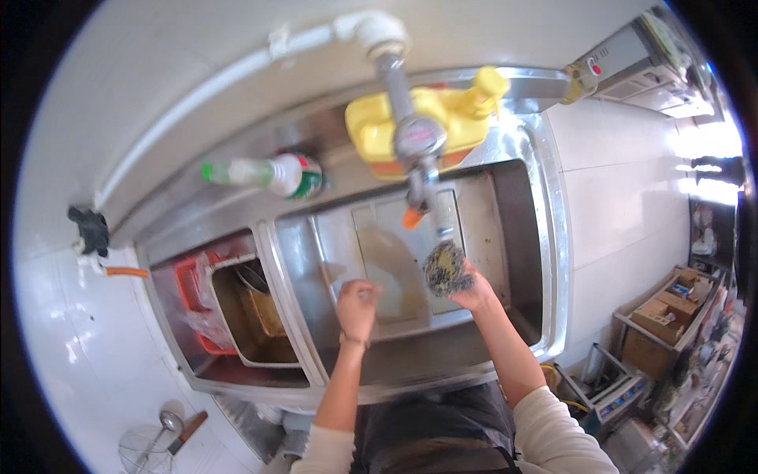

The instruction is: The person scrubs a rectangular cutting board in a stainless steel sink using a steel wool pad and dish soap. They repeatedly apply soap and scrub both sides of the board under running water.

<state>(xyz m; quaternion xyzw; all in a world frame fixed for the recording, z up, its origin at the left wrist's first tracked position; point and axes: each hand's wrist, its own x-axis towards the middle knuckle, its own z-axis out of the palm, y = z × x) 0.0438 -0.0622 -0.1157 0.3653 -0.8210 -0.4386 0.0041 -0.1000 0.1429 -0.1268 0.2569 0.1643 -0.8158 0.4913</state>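
Note:
Below the faucet spout [443, 222], my right hand [475, 290] grips a dark metal scouring pad [445, 269] that looks yellowish in the middle. The pad is at the spout's end, and I cannot tell whether water is running. My left hand [357, 305] is curled and blurred over the left part of the large sink basin [408, 361]. No object shows in it, but the inside of its fingers is hidden. Light rectangular panels [385, 260] lie low in that basin. The faucet's orange handle [413, 218] sits just above the pad.
A yellow jug [370, 127] with a pump top and a green-capped bottle [290, 175] are on the back ledge. In the left basin are a rectangular tub [228, 320] and a red basket [188, 284]. A ladle [172, 422] and a wire strainer [139, 447] are at lower left; boxes [660, 311] stand right.

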